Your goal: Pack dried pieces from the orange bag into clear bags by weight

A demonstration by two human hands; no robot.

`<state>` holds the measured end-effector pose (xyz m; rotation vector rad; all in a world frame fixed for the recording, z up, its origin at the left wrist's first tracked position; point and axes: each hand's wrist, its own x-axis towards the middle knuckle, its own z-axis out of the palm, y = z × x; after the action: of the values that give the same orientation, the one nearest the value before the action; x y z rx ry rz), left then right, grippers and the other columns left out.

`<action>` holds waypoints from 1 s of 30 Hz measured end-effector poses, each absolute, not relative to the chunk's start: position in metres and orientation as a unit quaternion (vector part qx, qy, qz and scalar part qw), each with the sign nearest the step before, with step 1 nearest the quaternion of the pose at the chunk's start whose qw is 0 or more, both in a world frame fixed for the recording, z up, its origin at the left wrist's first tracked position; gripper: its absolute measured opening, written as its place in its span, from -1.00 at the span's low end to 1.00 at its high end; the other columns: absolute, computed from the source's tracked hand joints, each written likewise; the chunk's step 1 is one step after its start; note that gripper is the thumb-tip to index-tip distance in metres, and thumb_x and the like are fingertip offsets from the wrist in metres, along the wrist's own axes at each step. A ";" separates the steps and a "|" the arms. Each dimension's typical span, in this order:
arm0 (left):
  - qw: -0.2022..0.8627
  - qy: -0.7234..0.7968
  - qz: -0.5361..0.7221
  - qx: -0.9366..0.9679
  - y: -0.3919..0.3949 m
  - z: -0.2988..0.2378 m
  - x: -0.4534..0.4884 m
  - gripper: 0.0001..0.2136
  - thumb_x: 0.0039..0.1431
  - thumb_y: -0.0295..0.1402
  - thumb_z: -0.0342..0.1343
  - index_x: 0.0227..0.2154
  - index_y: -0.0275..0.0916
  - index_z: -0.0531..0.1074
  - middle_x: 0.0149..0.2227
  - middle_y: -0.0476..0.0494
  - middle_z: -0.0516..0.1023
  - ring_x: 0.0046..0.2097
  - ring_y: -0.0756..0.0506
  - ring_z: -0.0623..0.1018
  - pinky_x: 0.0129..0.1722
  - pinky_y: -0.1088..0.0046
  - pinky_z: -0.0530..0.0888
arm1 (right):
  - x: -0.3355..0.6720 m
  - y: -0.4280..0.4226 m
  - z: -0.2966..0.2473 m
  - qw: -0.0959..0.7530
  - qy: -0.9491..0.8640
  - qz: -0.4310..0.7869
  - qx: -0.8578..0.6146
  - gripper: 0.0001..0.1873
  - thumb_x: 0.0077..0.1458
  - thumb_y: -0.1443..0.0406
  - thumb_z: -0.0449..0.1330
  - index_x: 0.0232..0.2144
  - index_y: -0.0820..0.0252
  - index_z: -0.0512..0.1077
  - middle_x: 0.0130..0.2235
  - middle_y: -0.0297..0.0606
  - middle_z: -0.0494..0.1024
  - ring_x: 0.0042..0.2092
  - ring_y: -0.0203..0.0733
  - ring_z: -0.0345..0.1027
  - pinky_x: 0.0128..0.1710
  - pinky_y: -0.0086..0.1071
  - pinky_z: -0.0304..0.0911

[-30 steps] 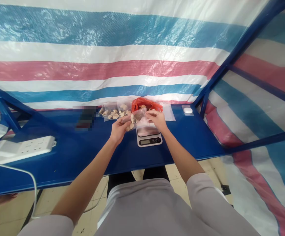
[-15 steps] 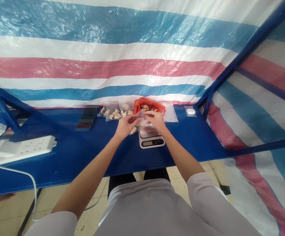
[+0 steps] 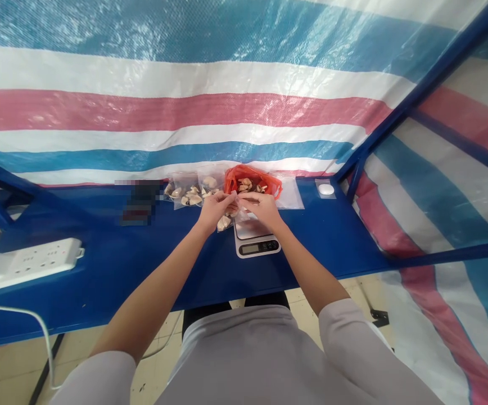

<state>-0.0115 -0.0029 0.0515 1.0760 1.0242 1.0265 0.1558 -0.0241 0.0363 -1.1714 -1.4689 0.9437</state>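
My left hand (image 3: 214, 209) and my right hand (image 3: 261, 207) meet above a small white digital scale (image 3: 256, 241) on the blue table (image 3: 143, 264). Together they pinch the top edge of a small clear plastic bag (image 3: 227, 216) with pale lumpy pieces inside; the bag hangs just left of the scale. Both hands are closed on the bag's rim. Right behind the hands an open red plastic bag (image 3: 250, 183) holds more of the same pieces.
Filled clear bags (image 3: 189, 191) lie at the back left, flat empty clear bags (image 3: 291, 194) at the back right, and a small white round object (image 3: 325, 189) in the corner. A white power strip (image 3: 25, 261) rests at left. Blue frame bars and striped tarp enclose the table.
My hands have drawn closer together along the bag's top edge, and the bag has dropped lower between them. The view has shifted slightly.
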 end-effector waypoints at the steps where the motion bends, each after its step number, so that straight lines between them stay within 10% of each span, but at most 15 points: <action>1: 0.626 0.445 0.445 0.461 -0.001 0.050 -0.012 -0.56 -0.22 -0.03 0.46 -0.52 -0.35 0.53 -0.54 -0.10 0.55 -0.47 0.00 0.52 -0.35 0.47 0.48 | 0.156 -0.023 0.034 0.497 -0.597 0.404 -0.482 -0.72 0.07 0.16 0.30 -0.19 0.14 0.64 -0.16 -0.26 0.69 -0.21 -0.12 0.60 -0.22 -0.30 0.56; 9: 0.666 0.446 0.435 0.410 0.003 0.049 -0.009 -0.62 -0.22 -0.16 0.51 -0.49 -0.36 0.55 -0.51 -0.08 0.57 -0.47 0.04 0.52 -0.37 0.51 0.51 | 0.162 -0.022 0.044 0.438 -0.635 0.349 -0.532 -0.77 0.01 0.22 0.38 -0.23 0.12 0.66 -0.20 -0.27 0.70 -0.12 -0.08 0.59 0.02 -0.24 0.46; 30: 0.664 0.453 0.395 0.444 0.005 0.050 -0.013 -0.78 -0.23 -0.33 0.42 -0.54 -0.36 0.56 -0.50 -0.14 0.58 -0.47 0.01 0.52 -0.38 0.48 0.49 | 0.167 -0.020 0.055 0.406 -0.667 0.335 -0.528 -0.84 0.09 0.29 0.25 -0.41 0.14 0.66 -0.36 -0.32 0.67 -0.27 -0.14 0.55 -0.19 -0.33 0.43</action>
<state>-0.0127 0.0046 0.0504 1.0033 1.0232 0.8929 0.1674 -0.0204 0.0548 -1.3308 -1.6814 0.8453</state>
